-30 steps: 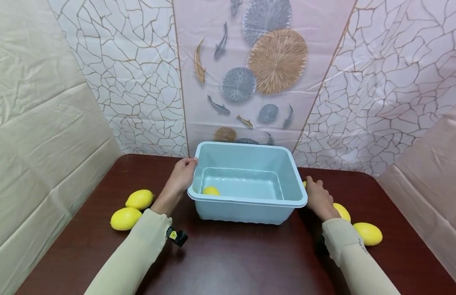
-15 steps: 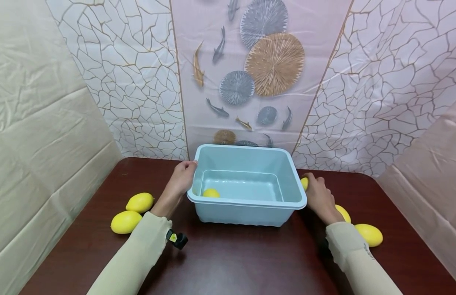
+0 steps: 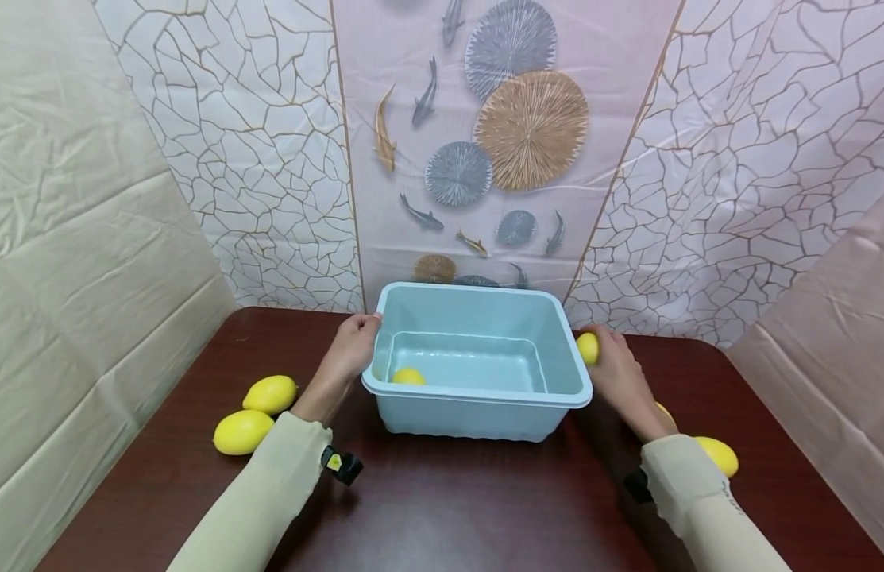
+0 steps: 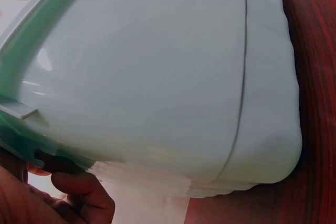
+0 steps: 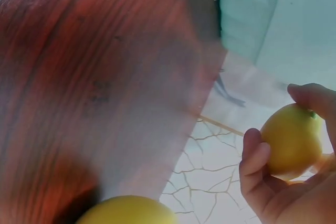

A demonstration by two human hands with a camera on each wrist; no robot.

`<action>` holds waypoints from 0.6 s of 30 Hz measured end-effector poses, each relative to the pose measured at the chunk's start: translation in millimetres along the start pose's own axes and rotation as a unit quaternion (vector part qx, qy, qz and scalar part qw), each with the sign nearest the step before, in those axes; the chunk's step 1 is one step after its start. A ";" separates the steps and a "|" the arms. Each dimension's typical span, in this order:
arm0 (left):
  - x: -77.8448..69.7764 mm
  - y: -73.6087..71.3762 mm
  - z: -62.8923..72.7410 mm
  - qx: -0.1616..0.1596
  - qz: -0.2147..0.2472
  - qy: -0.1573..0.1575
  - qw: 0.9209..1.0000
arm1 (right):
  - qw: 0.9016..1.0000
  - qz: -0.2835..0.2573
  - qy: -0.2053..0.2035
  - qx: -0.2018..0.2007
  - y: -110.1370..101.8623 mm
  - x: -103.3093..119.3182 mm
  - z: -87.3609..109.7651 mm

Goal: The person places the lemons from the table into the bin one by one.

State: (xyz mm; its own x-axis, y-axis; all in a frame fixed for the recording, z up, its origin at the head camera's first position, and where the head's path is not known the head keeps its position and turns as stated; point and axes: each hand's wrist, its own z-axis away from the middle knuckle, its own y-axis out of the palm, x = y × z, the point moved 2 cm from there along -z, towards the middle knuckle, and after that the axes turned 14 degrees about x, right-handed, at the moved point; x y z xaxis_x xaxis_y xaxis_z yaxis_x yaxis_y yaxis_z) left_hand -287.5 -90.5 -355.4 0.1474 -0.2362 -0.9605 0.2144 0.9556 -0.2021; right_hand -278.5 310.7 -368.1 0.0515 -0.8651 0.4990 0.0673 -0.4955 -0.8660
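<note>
A light blue plastic basin (image 3: 463, 413) stands on the dark red table, with one lemon (image 3: 409, 376) lying in its near left corner. My left hand (image 3: 353, 343) grips the basin's left rim; in the left wrist view the curled fingers (image 4: 86, 192) show at the rim's underside. On the other side, my right hand (image 3: 616, 373) holds a second lemon (image 3: 588, 348) just outside the basin's right rim. The right wrist view shows that lemon (image 5: 294, 141) between thumb and curled fingers, raised off the tabletop.
Two lemons (image 3: 256, 413) lie side by side on the table left of my left forearm. On the right, a lemon (image 3: 719, 455) lies beside my right sleeve, and another is mostly hidden behind that wrist. A patterned cloth backdrop (image 3: 470, 238) hangs behind the table.
My right hand has lifted its lemon from low beside the basin up to about rim height. The left hand keeps its grip on the rim, and the basin stays in place.
</note>
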 end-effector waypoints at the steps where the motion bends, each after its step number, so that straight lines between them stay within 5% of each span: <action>1: 0.1 0.0 0.0 0.000 0.000 -0.001 1.000 | 1.000 -0.001 -0.004 -0.003 -0.9 1.7 0.8; 18: 2.1 -1.6 -1.5 -0.003 -0.012 0.008 1.000 | 0.998 0.002 -0.040 -0.046 -23.3 20.8 16.3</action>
State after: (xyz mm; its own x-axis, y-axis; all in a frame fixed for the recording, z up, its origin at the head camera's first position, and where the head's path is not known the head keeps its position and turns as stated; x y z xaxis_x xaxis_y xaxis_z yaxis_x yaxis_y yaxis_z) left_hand -289.0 -92.2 -357.4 0.1264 -0.2559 -0.9584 0.2113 0.9509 -0.2260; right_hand -262.8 305.6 -337.0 0.1315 -0.8594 0.4940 -0.0240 -0.5010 -0.8651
